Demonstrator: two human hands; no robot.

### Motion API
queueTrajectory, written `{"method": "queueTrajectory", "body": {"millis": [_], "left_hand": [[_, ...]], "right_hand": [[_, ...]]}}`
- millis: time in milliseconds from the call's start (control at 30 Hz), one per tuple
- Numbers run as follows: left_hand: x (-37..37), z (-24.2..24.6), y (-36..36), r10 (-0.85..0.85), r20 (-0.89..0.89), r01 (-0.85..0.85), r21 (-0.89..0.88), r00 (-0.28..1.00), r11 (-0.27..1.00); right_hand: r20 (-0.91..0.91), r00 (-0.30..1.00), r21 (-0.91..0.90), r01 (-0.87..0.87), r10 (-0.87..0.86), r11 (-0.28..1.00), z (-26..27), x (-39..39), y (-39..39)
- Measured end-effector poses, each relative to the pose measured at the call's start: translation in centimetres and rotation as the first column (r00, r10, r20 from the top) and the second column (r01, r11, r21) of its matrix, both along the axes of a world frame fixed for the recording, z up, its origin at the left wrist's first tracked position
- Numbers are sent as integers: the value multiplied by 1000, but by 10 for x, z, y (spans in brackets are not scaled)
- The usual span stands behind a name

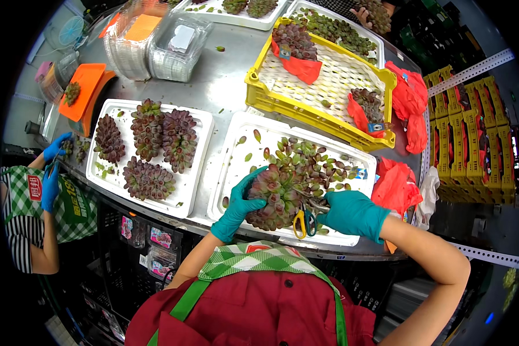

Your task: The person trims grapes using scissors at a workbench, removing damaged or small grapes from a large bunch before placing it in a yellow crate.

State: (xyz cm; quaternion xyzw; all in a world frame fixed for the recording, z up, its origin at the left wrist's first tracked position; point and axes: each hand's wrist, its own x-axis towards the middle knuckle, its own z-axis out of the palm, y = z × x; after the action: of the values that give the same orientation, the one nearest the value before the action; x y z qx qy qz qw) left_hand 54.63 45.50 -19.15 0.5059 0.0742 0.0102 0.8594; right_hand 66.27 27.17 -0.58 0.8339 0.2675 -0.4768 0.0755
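My left hand (pixel 243 202), in a teal glove, cups the left side of a large bunch of reddish-green elongated grapes (pixel 273 199). My right hand (pixel 354 213), gloved alike, has its fingers closed at the bunch's right end, around the thick stem (pixel 313 200). Scissors with yellow and dark teal handles (pixel 303 223) show just left of my right fingers; their blades are hidden, and whether that hand touches them is unclear. Under the bunch is a white foam tray (pixel 238 125) with many loose grapes (pixel 307 162) on it.
Left stands another white tray (pixel 203 125) with several bunches. Behind are a yellow crate (pixel 320 127) with red-wrapped bunches, clear plastic boxes (pixel 173 60) and an orange tray (pixel 83 93). Red wrappings (pixel 395 186) lie right. A co-worker's blue-gloved hands (pixel 51 173) are far left; another person's hand (pixel 362 18) is top right.
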Motion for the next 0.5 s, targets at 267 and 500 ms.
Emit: {"method": "queueTrajectory", "body": {"millis": [267, 500], "left_hand": [[-3, -18, -5, 38, 38, -39, 26, 999, 999], [-4, -34, -6, 40, 52, -44, 73, 998, 996]], "right_hand": [[88, 994, -18, -57, 58, 998, -10, -2, 4], [123, 987, -73, -97, 105, 993, -18, 0, 6]]}}
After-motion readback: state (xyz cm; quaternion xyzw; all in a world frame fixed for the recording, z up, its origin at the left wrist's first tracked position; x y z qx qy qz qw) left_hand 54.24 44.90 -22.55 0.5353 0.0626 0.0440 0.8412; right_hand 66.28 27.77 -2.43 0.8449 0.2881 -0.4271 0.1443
